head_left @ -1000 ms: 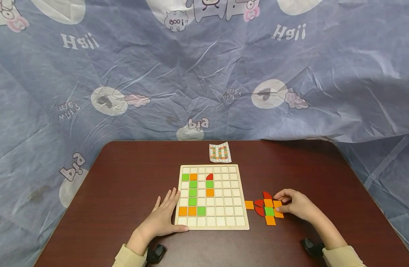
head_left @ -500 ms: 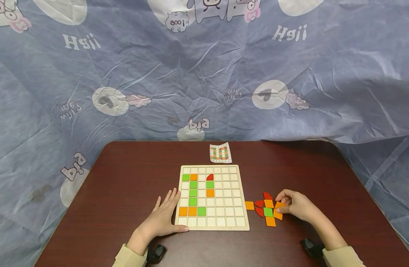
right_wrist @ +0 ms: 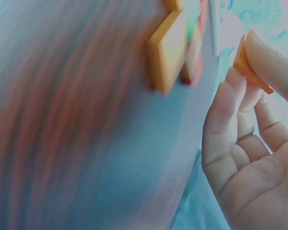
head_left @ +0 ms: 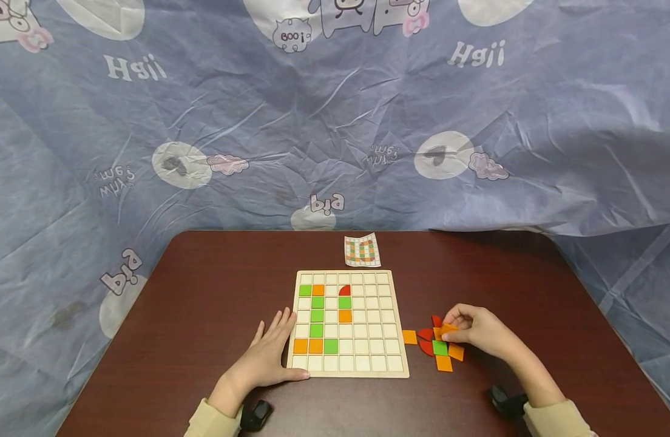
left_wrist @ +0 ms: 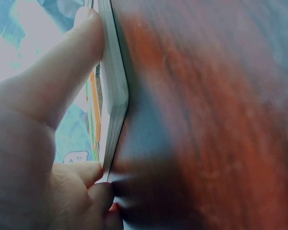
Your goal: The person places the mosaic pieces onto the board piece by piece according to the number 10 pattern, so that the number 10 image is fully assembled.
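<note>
My right hand (head_left: pixel 482 331) pinches an orange square tile (right_wrist: pixel 249 72) between thumb and fingertips, raised just over the loose pieces at the board's right. Beneath it lie a green square tile (head_left: pixel 440 348), more orange tiles (head_left: pixel 443 363) and red quarter-circle tiles (head_left: pixel 425 347); one orange tile there is partly hidden. The wooden grid board (head_left: pixel 368 371) has green, orange and red tiles in its left half. Against the board's near left corner rests my left hand (head_left: pixel 266 358), thumb on the front edge and straight fingers spread along the left side.
A small paper card (head_left: pixel 362 250) with a coloured grid pattern lies behind the board. One orange tile (head_left: pixel 409 337) sits apart by the board's right edge. A patterned cloth (head_left: pixel 324 121) hangs behind the dark brown table (head_left: pixel 231 261).
The right hand has lifted an orange tile from the right side of the loose group and moved it slightly left. Another orange tile there now lies turned. The left hand stays still.
</note>
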`<state>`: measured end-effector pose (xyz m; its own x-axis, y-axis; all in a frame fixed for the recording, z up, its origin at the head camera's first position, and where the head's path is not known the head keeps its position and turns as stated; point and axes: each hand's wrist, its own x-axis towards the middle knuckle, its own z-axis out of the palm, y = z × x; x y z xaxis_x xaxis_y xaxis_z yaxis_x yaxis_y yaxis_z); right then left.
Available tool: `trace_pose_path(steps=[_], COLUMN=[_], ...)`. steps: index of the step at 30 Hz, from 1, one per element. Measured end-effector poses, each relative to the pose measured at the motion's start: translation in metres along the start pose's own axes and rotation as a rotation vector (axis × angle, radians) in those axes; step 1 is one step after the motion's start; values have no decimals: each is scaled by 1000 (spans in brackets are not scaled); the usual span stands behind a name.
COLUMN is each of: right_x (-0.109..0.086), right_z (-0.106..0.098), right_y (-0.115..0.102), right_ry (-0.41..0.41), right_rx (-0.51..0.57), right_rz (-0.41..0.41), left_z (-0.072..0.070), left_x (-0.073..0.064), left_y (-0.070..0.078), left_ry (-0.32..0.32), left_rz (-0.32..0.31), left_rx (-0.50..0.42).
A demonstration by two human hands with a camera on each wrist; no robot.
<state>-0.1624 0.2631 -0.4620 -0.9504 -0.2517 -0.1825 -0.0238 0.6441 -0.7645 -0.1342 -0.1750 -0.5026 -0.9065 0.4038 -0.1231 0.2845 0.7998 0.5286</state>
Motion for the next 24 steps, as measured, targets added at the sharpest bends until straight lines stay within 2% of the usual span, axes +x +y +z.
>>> trace_pose_path(steps=[9, 24], right_x=[17, 43], right_z=[21, 65], right_y=[-26, -66], right_ry=[-54, -122], right_rx=[133, 186], right_rz=[-23, -98], left_z=[0, 1], left_x=[-1, 0], left_y=[2, 0], left_ry=[-3, -1], left_rz=[-5, -10], left_rx=[3, 7])
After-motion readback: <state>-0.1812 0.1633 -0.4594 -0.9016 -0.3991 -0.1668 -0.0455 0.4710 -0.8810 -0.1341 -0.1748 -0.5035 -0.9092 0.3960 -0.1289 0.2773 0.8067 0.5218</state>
